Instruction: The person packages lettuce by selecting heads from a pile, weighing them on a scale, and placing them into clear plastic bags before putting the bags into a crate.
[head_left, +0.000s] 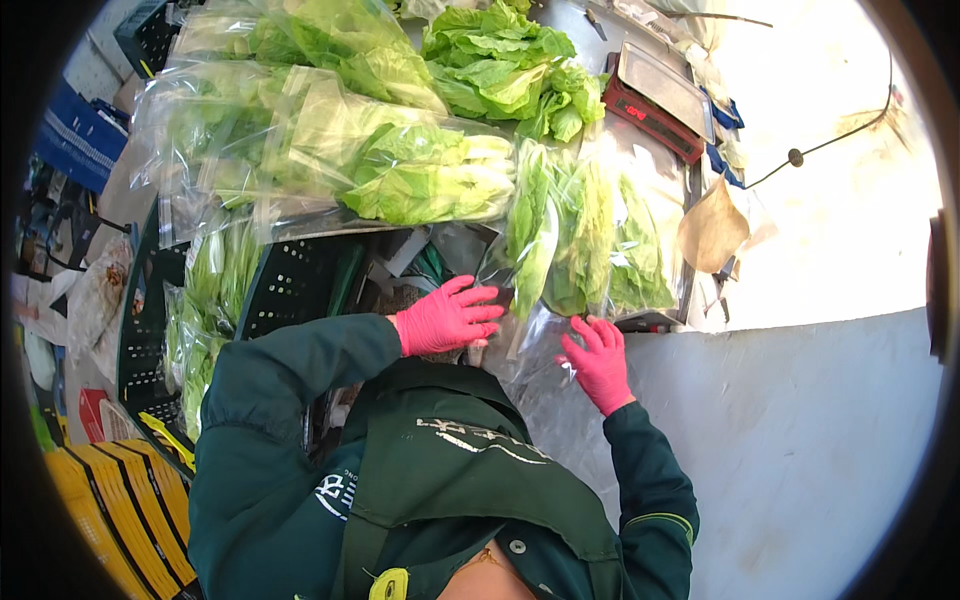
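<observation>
Both hands wear pink gloves. My left hand (450, 316) is spread at the near edge of the work table, its fingertips beside the clear plastic of a bag. My right hand (598, 360), fingers bent, is at the near end of the bagged leafy greens (574, 240); whether it pinches the film cannot be told. Bundles of green leaves lie side by side in clear bags before me. Farther left, a bagged head of lettuce (439, 176) lies on a pile of similar bags. Loose lettuce leaves (510, 67) are heaped behind it.
A red digital scale (652, 112) with a metal pan stands at the back right. Dark green crates (289, 281) are at the left, one with bagged greens (217, 292). Yellow crates (124, 510) are stacked at lower left. A pale grey panel (765, 450) is on my right.
</observation>
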